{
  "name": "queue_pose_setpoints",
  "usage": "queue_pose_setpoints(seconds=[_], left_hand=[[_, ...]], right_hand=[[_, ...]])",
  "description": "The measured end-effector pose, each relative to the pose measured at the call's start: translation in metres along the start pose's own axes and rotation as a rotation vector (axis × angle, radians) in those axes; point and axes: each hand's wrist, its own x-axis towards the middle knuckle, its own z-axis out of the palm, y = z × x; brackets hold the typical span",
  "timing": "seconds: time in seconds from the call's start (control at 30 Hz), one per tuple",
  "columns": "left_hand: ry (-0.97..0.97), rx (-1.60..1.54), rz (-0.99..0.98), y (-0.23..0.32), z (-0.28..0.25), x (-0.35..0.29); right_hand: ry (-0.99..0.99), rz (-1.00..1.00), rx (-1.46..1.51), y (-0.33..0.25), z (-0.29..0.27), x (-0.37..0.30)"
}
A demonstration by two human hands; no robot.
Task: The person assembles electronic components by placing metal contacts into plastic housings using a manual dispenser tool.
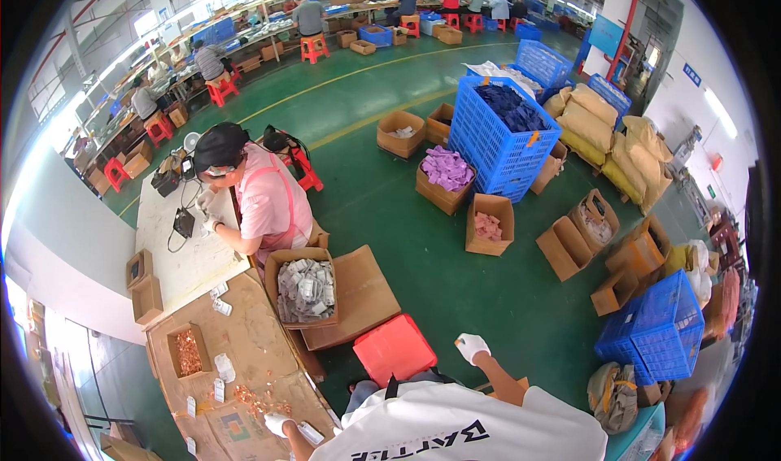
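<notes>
**Some bits (pixel 254 399) loose, others boxed**

We have our gloved left hand (pixel 279 424) low over the cardboard (pixel 252 331), at the near edge of the loose copper-coloured bits and just beside a white piece (pixel 310 433). We cannot tell whether its fingers are apart, together or clamped on something. Our gloved right hand (pixel 472 349) is out over the green floor (pixel 382 233), right of the red stool (pixel 394 349); its fingers look partly curled, but we cannot tell if they hold anything.

We judge the work to be partway along. Many bits lie in the small box (pixel 205 349), while others are scattered on the cardboard, with several white pieces lying singly around them. Beyond, a carton (pixel 277 310) is heaped with grey-white packs (pixel 306 287); whether those are finished, we cannot say.
</notes>
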Motion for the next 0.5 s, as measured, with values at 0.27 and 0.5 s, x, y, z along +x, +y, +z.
queue_pose_setpoints(seconds=[0.27, 0.5], left_hand=[[0.115, -0.310, 0.025, -0.022, -0.008, 0.013], [-1.083, -0.880, -0.080, 0.179, -0.053, -0.203]], right_hand=[[0.013, -0.110, -0.103, -0.049, -0.025, 0.009], [0.117, -0.668, 0.150, -0.150, -0.023, -0.022]])
